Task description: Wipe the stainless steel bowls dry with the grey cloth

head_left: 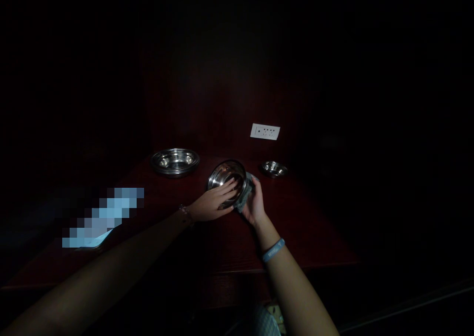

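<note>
A shiny metal bowl (217,179) is held tilted above the dark red table, its opening toward me. My left hand (213,202) grips the near rim, several fingers reaching into the bowl and one digit outside at the lower edge. Behind the bowl, on its right side, my right hand (256,202) is closed around a grey-green cloth (244,197) that presses on the outer wall. Some of the right fingers are hidden behind the cloth and bowl.
Stacked metal bowls (175,170) stand at the back left of the table (296,227). A smaller metal dish (274,169) sits at the back right, below a white wall socket (265,132). A lit, pixelated flat object (99,222) lies at the left. Surroundings are very dark.
</note>
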A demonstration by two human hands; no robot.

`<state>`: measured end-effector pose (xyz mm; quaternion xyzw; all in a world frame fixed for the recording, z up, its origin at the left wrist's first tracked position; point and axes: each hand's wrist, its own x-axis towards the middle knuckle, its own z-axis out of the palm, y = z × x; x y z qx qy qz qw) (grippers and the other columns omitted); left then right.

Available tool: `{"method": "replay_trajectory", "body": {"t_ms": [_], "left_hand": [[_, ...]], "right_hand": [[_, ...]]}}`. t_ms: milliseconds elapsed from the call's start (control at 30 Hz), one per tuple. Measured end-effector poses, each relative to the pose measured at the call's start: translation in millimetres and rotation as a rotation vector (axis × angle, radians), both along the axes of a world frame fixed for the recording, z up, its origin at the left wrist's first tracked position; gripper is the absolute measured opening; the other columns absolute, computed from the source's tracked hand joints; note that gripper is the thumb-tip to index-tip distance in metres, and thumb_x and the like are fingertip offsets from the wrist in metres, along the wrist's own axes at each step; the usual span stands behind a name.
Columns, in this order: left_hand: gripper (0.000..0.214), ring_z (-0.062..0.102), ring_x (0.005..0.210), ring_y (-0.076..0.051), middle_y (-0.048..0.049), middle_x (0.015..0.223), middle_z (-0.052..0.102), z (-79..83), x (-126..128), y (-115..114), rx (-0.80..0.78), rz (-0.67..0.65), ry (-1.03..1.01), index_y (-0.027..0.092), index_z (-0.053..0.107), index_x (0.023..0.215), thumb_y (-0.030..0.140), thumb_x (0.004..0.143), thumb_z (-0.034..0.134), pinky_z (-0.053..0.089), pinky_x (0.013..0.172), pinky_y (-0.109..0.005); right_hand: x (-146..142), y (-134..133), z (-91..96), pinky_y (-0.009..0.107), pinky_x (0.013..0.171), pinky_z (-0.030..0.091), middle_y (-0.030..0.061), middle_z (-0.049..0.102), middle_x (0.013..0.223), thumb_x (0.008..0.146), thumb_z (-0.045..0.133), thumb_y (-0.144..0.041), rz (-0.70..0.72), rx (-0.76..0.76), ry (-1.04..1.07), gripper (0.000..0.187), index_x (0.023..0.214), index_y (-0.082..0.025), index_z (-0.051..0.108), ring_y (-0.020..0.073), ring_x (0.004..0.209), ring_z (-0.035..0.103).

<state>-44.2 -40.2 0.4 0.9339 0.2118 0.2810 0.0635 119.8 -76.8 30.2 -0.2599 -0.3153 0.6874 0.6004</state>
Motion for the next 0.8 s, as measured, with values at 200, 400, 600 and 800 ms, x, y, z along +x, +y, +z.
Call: {"method": "replay_trajectory", "body": {"t_ms": [200,400,600,800], "left_hand": [[0.052,0.028,0.153,-0.025,-0.0143,0.161,0.039,2.3,0.9,-1.9,-0.022,0.001,-0.018,0.015,0.048,0.147,0.038,0.101,0.045,0.029,0.125,-0.046],[0.052,0.034,0.15,-0.024,-0.0141,0.158,0.043,-0.1,2.1,-3.3,-0.085,-0.014,-0.065,0.016,0.051,0.146,0.041,0.102,0.04,0.031,0.124,-0.043],[0.052,0.045,0.144,-0.026,-0.0143,0.155,0.049,-0.2,4.2,-6.7,-0.18,-0.069,-0.167,0.017,0.052,0.146,0.043,0.102,0.038,0.035,0.122,-0.045],[0.056,0.061,0.127,-0.026,-0.0112,0.141,0.063,3.3,6.8,-12.6,-0.442,-0.127,-0.326,0.019,0.065,0.131,0.054,0.101,0.034,0.045,0.113,-0.04]], "right_hand": [[0.6,-0.5,-0.3,0.044,0.102,0.053,0.0075,0.077,0.109,0.082,0.052,-0.073,0.032,0.002,0.004,0.059,0.107,-0.022,0.071,0.0283,0.123,0.064],[2.1,0.0,-3.2,0.041,0.106,0.051,0.0099,0.074,0.121,0.083,0.043,-0.082,0.004,0.01,0.018,0.075,0.117,-0.02,0.069,0.0263,0.126,0.063],[2.9,1.9,-4.8,0.044,0.099,0.055,0.0097,0.074,0.119,0.077,0.043,-0.088,0.021,0.03,-0.016,0.079,0.117,-0.025,0.068,0.0294,0.121,0.065],[4.1,3.0,-7.1,0.048,0.1,0.053,0.0063,0.073,0.123,0.074,0.044,-0.09,0.008,0.06,-0.036,0.08,0.121,-0.03,0.066,0.03,0.123,0.063]]}}
